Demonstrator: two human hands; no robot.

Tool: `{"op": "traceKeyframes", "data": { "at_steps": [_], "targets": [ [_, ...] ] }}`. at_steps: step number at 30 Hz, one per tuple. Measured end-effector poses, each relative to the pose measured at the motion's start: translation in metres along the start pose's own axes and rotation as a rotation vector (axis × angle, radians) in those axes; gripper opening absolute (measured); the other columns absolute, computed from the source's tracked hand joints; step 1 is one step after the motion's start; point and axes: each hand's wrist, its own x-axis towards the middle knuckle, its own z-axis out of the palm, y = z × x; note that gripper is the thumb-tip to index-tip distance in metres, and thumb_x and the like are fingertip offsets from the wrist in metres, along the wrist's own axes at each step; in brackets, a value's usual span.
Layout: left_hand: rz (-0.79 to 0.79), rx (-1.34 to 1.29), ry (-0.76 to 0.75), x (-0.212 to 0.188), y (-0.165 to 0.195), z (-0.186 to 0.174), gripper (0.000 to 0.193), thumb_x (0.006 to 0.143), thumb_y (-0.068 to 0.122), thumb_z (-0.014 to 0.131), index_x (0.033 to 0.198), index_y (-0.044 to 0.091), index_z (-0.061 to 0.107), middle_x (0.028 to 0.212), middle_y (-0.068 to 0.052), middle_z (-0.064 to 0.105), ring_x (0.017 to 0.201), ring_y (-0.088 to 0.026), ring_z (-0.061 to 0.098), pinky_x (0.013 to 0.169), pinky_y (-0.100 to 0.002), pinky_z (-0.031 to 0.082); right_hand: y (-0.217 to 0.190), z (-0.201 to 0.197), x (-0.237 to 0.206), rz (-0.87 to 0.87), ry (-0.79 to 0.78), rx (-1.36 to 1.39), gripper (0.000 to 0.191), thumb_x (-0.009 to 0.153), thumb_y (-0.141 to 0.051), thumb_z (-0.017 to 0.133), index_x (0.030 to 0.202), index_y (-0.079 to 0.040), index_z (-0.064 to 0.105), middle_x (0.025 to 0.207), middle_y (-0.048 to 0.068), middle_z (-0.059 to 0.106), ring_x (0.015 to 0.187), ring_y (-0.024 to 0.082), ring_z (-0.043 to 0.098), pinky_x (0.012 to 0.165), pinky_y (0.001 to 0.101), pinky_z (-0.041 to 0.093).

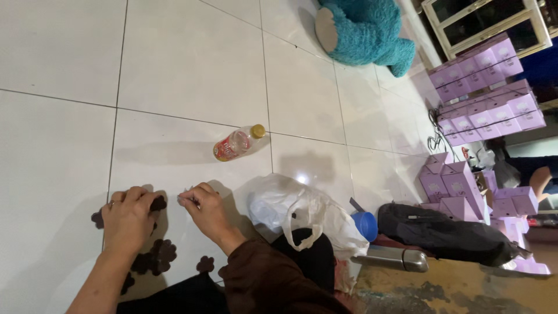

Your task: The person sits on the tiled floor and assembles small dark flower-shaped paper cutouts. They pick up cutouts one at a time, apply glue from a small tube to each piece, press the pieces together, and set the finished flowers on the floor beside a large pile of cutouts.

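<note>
Left hand (129, 218) pressed flat on dark flower cutouts (154, 256); right hand (203, 206) pinched on small pale piece (187, 199). Red-labelled bottle (238, 143) lain centre; purple boxes (485, 87) stacked upper right.

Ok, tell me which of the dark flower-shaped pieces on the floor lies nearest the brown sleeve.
The small dark flower piece lying alone just left of the brown sleeve. The other pieces sit farther left, under and around the left hand.

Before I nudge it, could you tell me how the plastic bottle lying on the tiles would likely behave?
The plastic bottle lies on its side on the smooth tile floor, so it would probably roll. It looks nearly empty, so likely light. Its yellow cap appears on, so a spill seems unlikely.
</note>
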Motion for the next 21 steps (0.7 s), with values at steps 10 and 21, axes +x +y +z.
{"op": "traceKeyframes", "data": {
  "at_steps": [10, 21],
  "targets": [
    [0.014, -0.071, -0.026, -0.059, -0.027, -0.005, 0.051, 0.067, 0.012, 0.082, 0.116, 0.026, 0.076, 0.125, 0.003, 0.066, 0.118, -0.029, 0.058, 0.1, -0.051, 0.043, -0.031, 0.012, -0.055, -0.071, 0.004, -0.15, 0.006, 0.09, -0.009, 0.078, 0.095, -0.007, 0.076, 0.093, 0.009, 0.071, 0.079, 0.019, 0.069, 0.072, 0.0312, 0.057],
    [-0.426, -0.277, -0.203, -0.078, -0.057, 0.024, 0.102, 0.074, 0.029, 0.085, 0.155, 0.013, 0.024, 0.164, -0.026, -0.005, 0.148, -0.052, -0.012, 0.11, -0.078, -0.008, 0.016, 0.073, -0.06, 0.053, -0.025, 0.402, 0.006, 0.094, -0.001, 0.07, 0.099, -0.001, 0.066, 0.098, 0.004, 0.072, 0.09, 0.01, 0.071, 0.085, 0.0259, 0.06]
  ]
}}
